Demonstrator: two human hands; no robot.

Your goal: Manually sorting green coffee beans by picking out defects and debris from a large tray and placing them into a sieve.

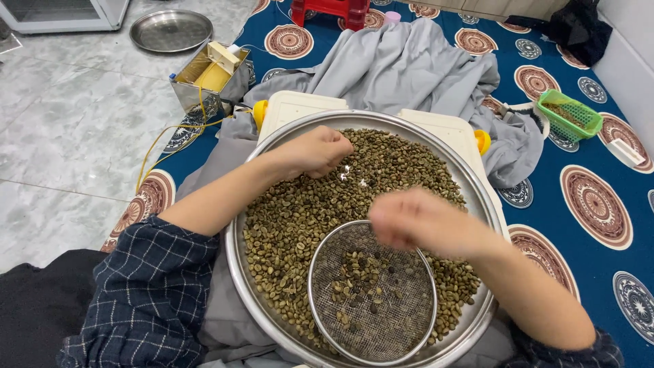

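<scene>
With both grips closed, left hand (315, 151) on green coffee beans (286, 218), right hand (415, 221) blurred above the mesh sieve (372, 294), picked beans could be scattered beside it.

A green basket (569, 114) is sitting near the patterned mat's (593, 225) right edge; a grey cloth (409, 68) is lying rumpled mid-mat.

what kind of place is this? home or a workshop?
Likely a home floor set up for hand-sorting: a patterned blue mat on marble tiles, a big steel tray of green beans with a mesh sieve, grey cloth spread about.
</scene>
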